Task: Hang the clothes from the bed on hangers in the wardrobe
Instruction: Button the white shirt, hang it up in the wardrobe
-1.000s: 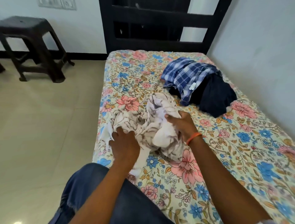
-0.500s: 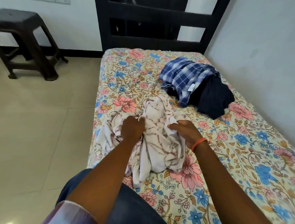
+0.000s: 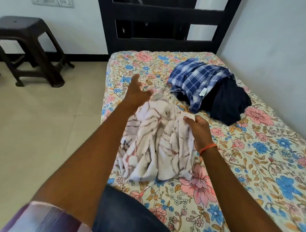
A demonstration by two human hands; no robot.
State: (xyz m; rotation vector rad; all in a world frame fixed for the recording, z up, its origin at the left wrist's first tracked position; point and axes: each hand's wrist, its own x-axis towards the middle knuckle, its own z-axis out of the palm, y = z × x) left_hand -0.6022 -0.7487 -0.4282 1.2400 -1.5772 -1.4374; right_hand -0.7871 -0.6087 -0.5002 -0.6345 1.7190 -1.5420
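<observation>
Left hand: left hand raised above the far edge of the white patterned garment, fingers spread and straight, grasping nothing; slightly motion-blurred.
Right hand: right hand on the right side of the white patterned garment, thumb and fingers pinching a fold of the cloth near its upper right edge; orange band round the wrist.
White garment: crumpled, white with brownish-pink streaks, lying on the bed near its left edge, between the two forearms.
Other clothes: blue plaid shirt heaped further up the bed toward the right, a small white tag showing; it lies partly over a dark navy garment, the two touching. Both sit apart from the white garment, a strip of sheet between.
Bed: floral sheet in pink, blue and tan on cream; dark slatted headboard at the far end; right side runs along a pale wall.
Person: knee in blue denim at the near edge of the bed; striped sleeve at lower left.
Room: dark plastic stool standing on the beige tiled floor, left of the bed and well apart from it; switch plate on the wall above the stool.
Wardrobe and hangers: outside the view.
</observation>
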